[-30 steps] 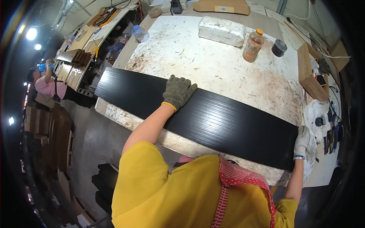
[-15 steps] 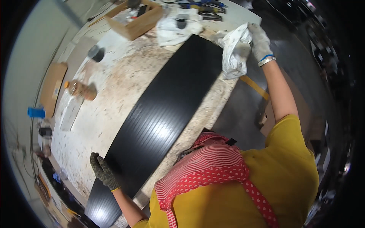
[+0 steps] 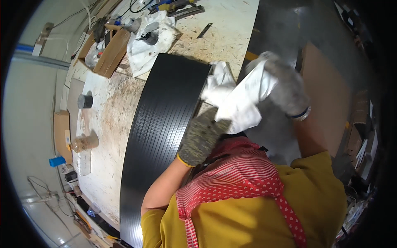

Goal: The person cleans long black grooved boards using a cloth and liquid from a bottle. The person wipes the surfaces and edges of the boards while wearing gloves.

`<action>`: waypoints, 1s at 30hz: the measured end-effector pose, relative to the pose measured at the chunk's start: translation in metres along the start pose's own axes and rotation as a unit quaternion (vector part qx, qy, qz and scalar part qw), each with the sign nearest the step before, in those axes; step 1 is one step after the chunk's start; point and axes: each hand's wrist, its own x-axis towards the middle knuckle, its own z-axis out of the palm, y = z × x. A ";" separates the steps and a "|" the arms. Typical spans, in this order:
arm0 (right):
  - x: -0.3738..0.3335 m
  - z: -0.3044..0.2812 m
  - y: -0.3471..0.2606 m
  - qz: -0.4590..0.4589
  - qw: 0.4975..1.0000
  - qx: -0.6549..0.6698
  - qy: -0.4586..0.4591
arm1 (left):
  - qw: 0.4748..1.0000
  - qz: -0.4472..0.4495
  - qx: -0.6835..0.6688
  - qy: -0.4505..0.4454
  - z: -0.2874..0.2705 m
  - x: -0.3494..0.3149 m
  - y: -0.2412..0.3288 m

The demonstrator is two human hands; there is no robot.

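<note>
- Head view, step in hand: both gloved hands gather a white cloth (image 3: 237, 101) over the near edge of the long black ribbed panel (image 3: 161, 136). This reads as preparing the cloth to wipe the panel.
- Left hand (image 3: 202, 136): dark knit glove, fingers closed on the lower part of the cloth, just beside the panel's edge.
- Right hand (image 3: 287, 89): pale knit glove, curled around the upper bunch of the cloth, held off the workbench (image 3: 105, 120).
- Next move, as a judgement: the cloth needs folding to a flat pad before it is pressed along the ribs.
- Materials: the panel is glossy, with fine lengthwise grooves, and lies flat across the bench; the cloth is soft and crumpled; the bench top is rough, stained board.
- Nearby: a small dark can (image 3: 84, 101) and a clear jar (image 3: 84, 142) stand well apart from the panel.
</note>
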 end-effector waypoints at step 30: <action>0.137 -0.123 0.184 0.080 0.813 -0.568 0.105 | 0.812 -0.017 0.584 0.004 -0.054 0.013 -0.066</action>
